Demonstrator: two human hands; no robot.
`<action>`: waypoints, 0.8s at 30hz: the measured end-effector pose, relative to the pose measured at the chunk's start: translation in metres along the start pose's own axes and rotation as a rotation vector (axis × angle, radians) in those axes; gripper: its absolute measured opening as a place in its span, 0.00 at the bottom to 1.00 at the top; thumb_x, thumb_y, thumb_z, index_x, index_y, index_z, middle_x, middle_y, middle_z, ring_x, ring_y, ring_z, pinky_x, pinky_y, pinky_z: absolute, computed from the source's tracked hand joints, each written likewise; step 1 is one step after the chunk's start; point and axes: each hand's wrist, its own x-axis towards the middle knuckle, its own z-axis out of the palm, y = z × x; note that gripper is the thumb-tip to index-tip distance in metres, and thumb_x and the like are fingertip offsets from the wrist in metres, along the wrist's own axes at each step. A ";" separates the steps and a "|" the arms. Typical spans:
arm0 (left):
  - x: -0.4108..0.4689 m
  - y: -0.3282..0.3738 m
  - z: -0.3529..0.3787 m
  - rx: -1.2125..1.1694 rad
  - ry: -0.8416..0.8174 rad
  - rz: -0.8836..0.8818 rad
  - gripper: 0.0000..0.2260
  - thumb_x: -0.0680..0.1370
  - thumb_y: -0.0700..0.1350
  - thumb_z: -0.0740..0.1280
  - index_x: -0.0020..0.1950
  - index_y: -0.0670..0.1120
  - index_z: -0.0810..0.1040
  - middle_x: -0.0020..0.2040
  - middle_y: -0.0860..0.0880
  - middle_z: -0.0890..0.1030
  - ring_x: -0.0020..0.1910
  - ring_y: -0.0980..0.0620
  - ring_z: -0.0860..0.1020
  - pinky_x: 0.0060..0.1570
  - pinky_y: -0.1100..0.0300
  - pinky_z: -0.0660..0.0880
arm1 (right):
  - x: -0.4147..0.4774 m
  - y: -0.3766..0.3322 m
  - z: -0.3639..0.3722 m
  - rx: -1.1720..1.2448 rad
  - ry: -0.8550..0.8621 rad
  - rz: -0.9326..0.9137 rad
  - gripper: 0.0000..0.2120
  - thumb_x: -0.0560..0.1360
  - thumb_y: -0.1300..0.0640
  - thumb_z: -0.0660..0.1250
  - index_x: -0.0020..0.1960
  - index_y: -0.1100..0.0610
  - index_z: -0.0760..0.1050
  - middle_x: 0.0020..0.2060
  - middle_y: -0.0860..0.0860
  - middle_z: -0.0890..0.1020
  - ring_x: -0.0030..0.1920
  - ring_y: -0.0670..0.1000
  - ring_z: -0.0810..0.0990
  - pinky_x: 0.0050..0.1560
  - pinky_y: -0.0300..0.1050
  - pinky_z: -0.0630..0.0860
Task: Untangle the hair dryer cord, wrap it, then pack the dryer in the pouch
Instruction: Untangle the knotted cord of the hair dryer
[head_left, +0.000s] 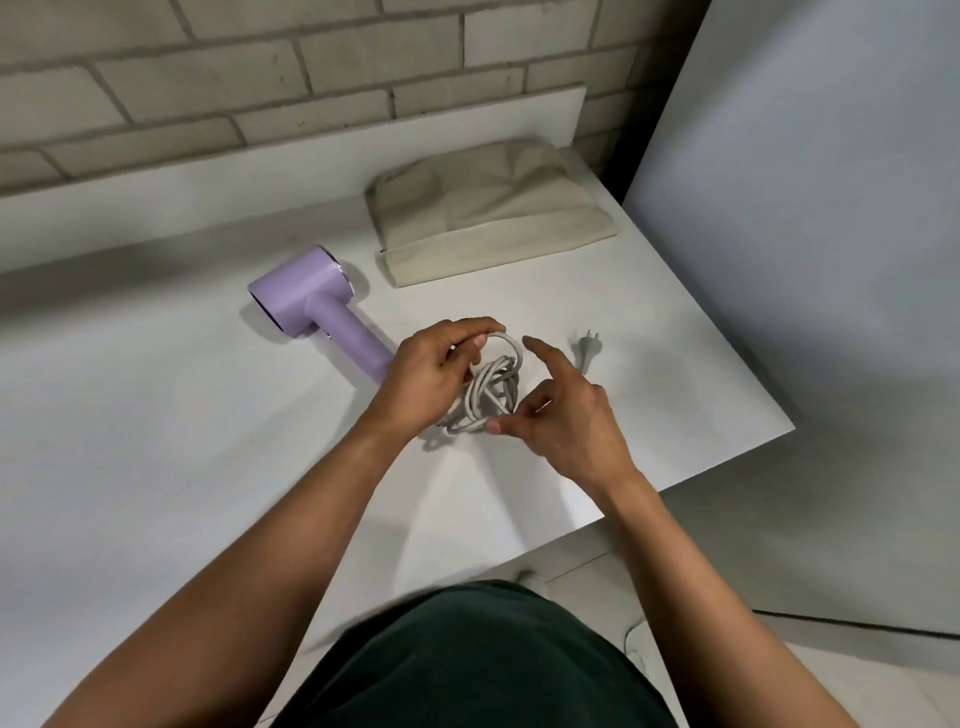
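A tangled grey cord (491, 387) is held at the middle of the surface (156, 415), its top loop pinched in the grip of the left hand (431, 374) and its lower strands in that of the right hand (563, 423), with the lilac dryer (311, 306) at ten o'clock and the pouch (488, 213) at twelve; loops are best eased loose, never yanked.

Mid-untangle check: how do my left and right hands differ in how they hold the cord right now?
The left hand curls its fingers round the top loop of the cord, while the right hand pinches the bundle's lower edge with its thumb. The left hand's fingers are all bent, but the right hand's index finger sticks out straight. Both grip the same tangled bundle.
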 end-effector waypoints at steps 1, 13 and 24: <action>0.002 0.002 -0.001 0.045 -0.032 0.035 0.11 0.85 0.44 0.64 0.63 0.53 0.84 0.47 0.49 0.83 0.42 0.53 0.81 0.52 0.53 0.82 | 0.001 0.001 0.000 -0.007 -0.018 0.003 0.49 0.64 0.46 0.85 0.78 0.39 0.64 0.41 0.42 0.84 0.40 0.43 0.82 0.46 0.43 0.80; 0.005 0.019 -0.010 -0.141 -0.206 -0.014 0.11 0.80 0.41 0.72 0.62 0.51 0.80 0.45 0.45 0.82 0.41 0.50 0.81 0.46 0.52 0.79 | 0.009 0.008 -0.004 0.166 -0.116 -0.130 0.16 0.75 0.52 0.78 0.61 0.46 0.78 0.57 0.38 0.82 0.36 0.51 0.85 0.46 0.47 0.80; 0.003 0.020 -0.009 0.347 0.041 0.355 0.06 0.78 0.43 0.73 0.53 0.49 0.88 0.42 0.54 0.85 0.39 0.61 0.78 0.47 0.61 0.74 | 0.017 0.004 -0.004 -0.145 -0.227 -0.247 0.11 0.84 0.54 0.62 0.65 0.51 0.77 0.57 0.44 0.80 0.48 0.45 0.78 0.51 0.34 0.71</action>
